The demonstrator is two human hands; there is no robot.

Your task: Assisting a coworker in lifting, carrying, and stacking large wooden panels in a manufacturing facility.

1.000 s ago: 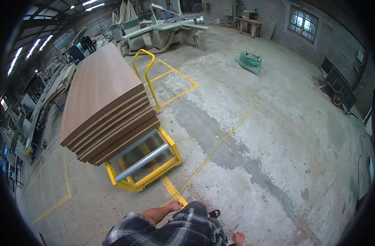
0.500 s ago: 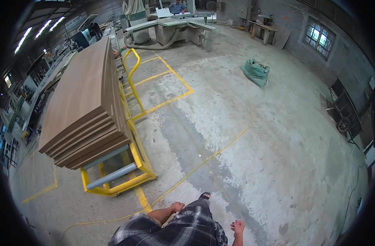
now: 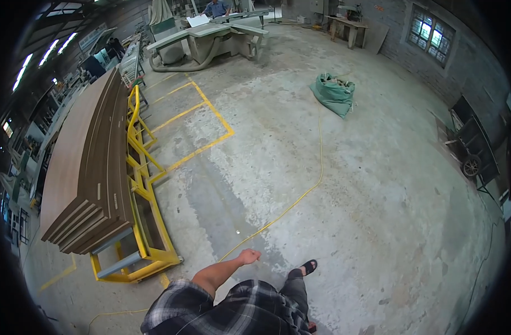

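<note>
My left hand (image 3: 249,257) swings out ahead of my body over the concrete floor. Its fingers are curled in, and nothing shows in them. Of my right hand (image 3: 312,327), only a sliver shows at the lower edge beside my trousers; its fingers are hidden. Neither hand touches anything that I can see. To the left stands a yellow roller cart (image 3: 168,252) bearing a stack of long brown wooden boards (image 3: 71,162).
A yellow cable (image 3: 321,162) snakes across the floor ahead. Beyond it sits a full green sack (image 3: 335,97). A big machine table (image 3: 211,39) stands at the back, with a person (image 3: 216,8) behind it. At the right is a dark wheeled cart (image 3: 472,145).
I have stepped forward and rightward, so the board stack has shifted left in view. My left hand has swung forward, while my right hand has dropped back almost out of sight.
</note>
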